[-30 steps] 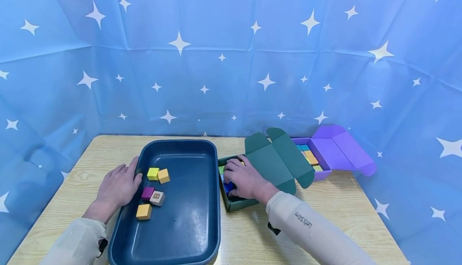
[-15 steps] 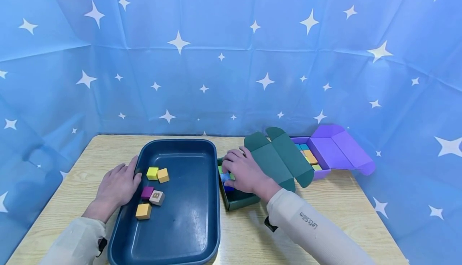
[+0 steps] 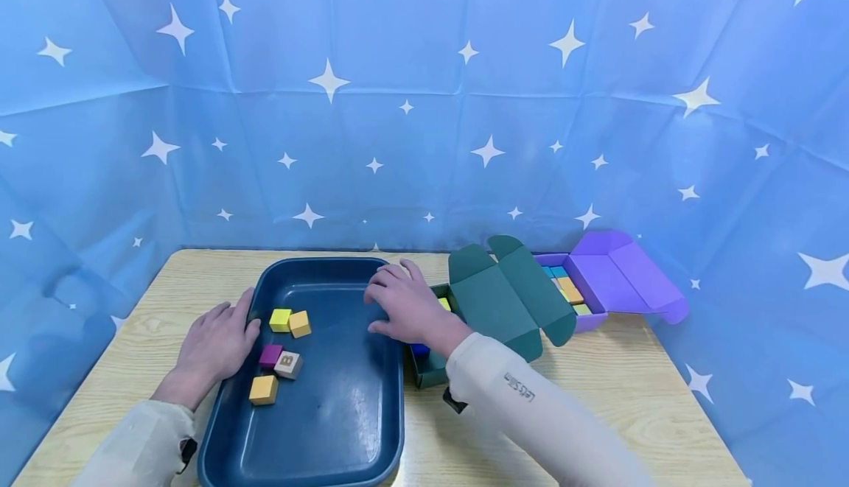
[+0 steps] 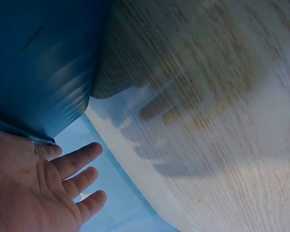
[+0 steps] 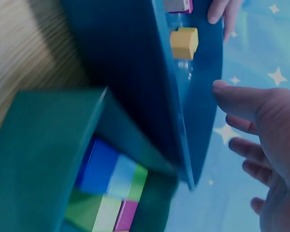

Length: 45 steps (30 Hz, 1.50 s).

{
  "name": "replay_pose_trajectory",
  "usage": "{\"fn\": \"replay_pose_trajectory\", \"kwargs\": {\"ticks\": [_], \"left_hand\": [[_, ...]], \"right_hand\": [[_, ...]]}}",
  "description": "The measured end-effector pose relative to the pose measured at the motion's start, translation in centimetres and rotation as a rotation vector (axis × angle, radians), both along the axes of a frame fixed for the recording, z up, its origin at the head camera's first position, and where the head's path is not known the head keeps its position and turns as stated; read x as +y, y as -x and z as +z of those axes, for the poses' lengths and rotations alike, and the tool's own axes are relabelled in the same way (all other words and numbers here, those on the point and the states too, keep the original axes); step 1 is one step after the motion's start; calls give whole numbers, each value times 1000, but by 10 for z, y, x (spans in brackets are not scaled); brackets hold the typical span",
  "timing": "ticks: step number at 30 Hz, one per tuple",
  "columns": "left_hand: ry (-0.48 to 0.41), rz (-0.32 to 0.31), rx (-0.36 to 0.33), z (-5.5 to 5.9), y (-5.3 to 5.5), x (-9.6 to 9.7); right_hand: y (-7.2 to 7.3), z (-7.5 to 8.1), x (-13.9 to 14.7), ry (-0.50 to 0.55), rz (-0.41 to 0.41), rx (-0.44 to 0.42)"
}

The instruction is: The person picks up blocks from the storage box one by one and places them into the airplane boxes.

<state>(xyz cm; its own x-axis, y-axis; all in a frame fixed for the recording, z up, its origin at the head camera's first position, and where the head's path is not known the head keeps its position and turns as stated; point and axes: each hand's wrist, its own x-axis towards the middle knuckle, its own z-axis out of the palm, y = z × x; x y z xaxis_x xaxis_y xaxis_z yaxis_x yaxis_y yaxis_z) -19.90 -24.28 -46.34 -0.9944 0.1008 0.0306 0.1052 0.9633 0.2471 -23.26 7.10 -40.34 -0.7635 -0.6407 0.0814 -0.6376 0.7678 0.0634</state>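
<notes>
A dark blue tray (image 3: 338, 413) holds several small cubes: a yellow cube (image 3: 281, 320), an orange cube (image 3: 300, 323), a purple cube (image 3: 270, 355), a wooden cube marked B (image 3: 288, 364) and another orange cube (image 3: 264, 390). My left hand (image 3: 215, 347) rests against the tray's left rim, its fingers loosely extended. Over the tray's right edge hovers my right hand (image 3: 407, 306), fingers spread and nothing visible between them. Beneath that wrist lies a green box (image 3: 432, 376); the right wrist view shows its dark blue cube (image 5: 97, 164), light blue cube (image 5: 122, 176) and several others.
The green box's lid (image 3: 500, 295) folds out to the right, reaching a purple box (image 3: 590, 323) with more coloured cubes inside. A star-patterned blue cloth (image 3: 424, 141) stands behind the wooden table (image 3: 597, 398).
My right hand has risen out of the green box and moved left over the tray's right edge. My left hand and the cubes in the tray have stayed put.
</notes>
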Motion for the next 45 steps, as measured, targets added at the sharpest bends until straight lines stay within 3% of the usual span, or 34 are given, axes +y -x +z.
{"fn": "replay_pose_trajectory", "kwargs": {"ticks": [11,18,29,45], "left_hand": [[-10,8,-11,-1,-1,-3],[-5,6,-5,-2,-1,-3],[7,7,-1,0,0,-1],[-15,13,2,-1,0,-1]], "right_hand": [[11,-14,-73,-121,6,-55],[17,-21,-101,-136,-15,-57],[20,-38,-123,-109,-48,-51],[25,-53,-131,-133,-58,-48]]}}
